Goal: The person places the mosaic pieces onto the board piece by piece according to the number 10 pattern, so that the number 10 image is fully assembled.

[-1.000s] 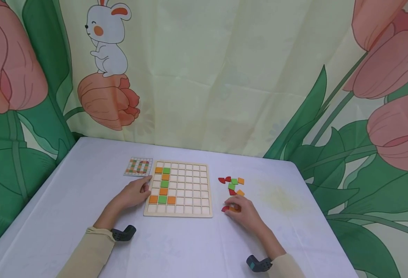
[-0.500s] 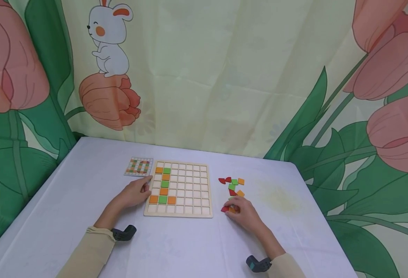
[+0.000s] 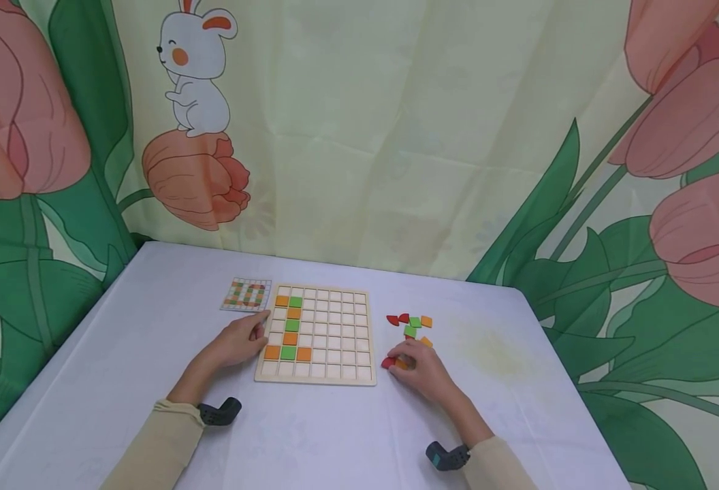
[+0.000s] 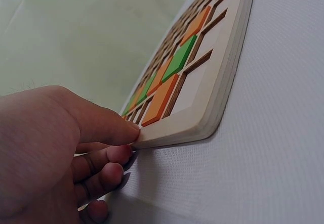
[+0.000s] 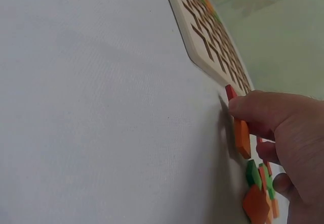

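Sleeves (image 3: 499,468) reach across a white tablecloth (image 3: 323,442) as the person's right hand (image 3: 423,371) pinches a red piece (image 5: 231,91) and an orange piece (image 5: 242,139) just right of a gridded board (image 3: 333,337), gripped at its left side by the left hand (image 3: 235,341). Loose pieces (image 3: 410,331) and a printed card (image 3: 246,295) lie beyond, before a tulip-print curtain (image 3: 359,136).

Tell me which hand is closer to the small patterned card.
The left hand. It touches the left edge of the board, with the card just beyond it. The right hand is past the board's opposite edge, by the loose pieces.
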{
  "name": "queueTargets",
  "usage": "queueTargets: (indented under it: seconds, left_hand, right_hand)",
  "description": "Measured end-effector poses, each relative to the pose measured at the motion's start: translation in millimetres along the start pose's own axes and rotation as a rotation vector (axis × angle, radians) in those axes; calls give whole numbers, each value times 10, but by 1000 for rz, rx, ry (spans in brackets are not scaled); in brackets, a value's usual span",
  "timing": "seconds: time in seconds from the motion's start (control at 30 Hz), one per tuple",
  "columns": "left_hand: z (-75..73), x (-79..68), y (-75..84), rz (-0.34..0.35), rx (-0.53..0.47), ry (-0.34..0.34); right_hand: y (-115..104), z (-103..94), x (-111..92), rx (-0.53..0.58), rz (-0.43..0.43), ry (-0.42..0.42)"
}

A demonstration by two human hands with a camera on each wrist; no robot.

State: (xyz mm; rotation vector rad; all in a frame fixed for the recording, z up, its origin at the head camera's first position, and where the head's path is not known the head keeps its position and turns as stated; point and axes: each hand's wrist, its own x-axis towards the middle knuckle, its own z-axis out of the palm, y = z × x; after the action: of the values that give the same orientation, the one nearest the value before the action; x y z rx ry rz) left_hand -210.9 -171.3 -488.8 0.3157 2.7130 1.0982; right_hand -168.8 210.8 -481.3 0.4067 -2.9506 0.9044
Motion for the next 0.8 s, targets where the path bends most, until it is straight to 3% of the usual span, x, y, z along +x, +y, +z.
queueTargets:
  seconds: [0.43,0.8]
  left_hand:
    - [4,7,-23,4,2,1]
    - [8,12,-41,9,-3,8]
  right_hand:
    - [-187,54,251,-24,-9,-11]
    - [-387,124,537,7,-95,-37]
